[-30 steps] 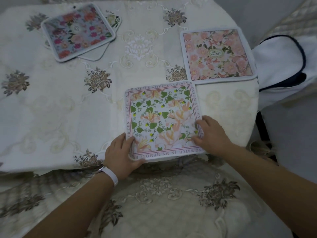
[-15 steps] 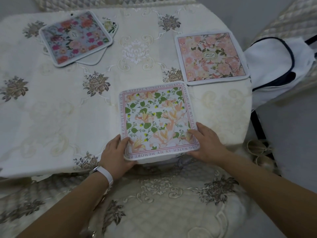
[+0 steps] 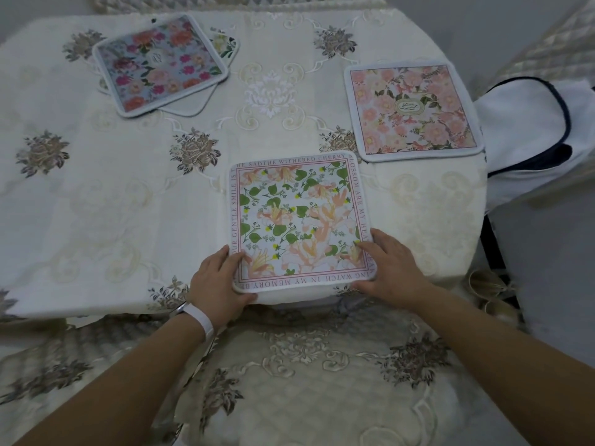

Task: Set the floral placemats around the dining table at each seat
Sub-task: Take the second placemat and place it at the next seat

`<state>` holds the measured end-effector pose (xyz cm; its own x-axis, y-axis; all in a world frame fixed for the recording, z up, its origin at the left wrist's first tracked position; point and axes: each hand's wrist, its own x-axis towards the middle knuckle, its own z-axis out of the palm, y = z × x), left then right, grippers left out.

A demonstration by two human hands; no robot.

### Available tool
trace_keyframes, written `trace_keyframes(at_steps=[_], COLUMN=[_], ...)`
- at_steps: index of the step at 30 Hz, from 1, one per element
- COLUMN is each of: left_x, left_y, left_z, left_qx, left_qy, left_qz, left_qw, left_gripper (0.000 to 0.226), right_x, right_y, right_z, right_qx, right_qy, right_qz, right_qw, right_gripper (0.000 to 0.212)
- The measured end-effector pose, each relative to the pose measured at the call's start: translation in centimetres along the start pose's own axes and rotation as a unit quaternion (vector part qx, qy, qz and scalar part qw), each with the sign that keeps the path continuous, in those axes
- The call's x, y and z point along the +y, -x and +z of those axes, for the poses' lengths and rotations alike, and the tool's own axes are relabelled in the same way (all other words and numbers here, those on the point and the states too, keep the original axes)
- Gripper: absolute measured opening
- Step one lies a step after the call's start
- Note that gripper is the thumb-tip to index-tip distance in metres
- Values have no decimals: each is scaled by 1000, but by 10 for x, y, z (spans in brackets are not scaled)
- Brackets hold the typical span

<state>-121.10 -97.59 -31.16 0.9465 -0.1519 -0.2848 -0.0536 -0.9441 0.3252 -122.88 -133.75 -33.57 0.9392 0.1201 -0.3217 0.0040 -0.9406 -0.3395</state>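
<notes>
Apparently both hands (image 3: 222, 281) grip nearest placemat (image 3: 301, 220).

Beneath the blue-grey placemat with red and pink flowers (image 3: 160, 64) lie other mats, showing only a white rounded corner (image 3: 190, 106) and a floral corner (image 3: 225, 43); how many cannot be told. The left hand (image 3: 219, 281) and right hand (image 3: 391, 268) cover the near corners of the white square placemat with green leaves and peach blossoms (image 3: 297, 220), breaking its border lettering. The oval label on the pink rose placemat (image 3: 413, 107) is too small to read. The white, navy-trimmed fabric item (image 3: 531, 130) runs off the right edge.
</notes>
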Motion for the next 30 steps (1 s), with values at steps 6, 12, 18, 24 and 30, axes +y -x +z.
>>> trace_keyframes(at_steps=[6, 12, 18, 24, 30], left_x=[-3, -5, -6, 0, 4], left_y=[-2, -2, -2, 3, 24], left_z=[5, 6, 4, -16, -76], left_qx=[12, 12, -9, -25, 143], left_qy=[-8, -12, -8, 56, 67], left_qz=[-2, 1, 1, 17, 245], left_qw=[1000, 1000, 1000, 998, 957], left_gripper=[92, 91, 90, 88, 36], right_x=[1, -4, -11, -45, -118], right_y=[-1, 1, 1, 13, 36], right_z=[-2, -5, -14, -34, -61], right_qx=[-11, -19, -44, 5, 122], right_qy=[0, 8, 24, -37, -23], right_qz=[7, 10, 15, 17, -87], right_qw=[1000, 1000, 999, 999, 988], right_gripper=[97, 96, 99, 71, 36])
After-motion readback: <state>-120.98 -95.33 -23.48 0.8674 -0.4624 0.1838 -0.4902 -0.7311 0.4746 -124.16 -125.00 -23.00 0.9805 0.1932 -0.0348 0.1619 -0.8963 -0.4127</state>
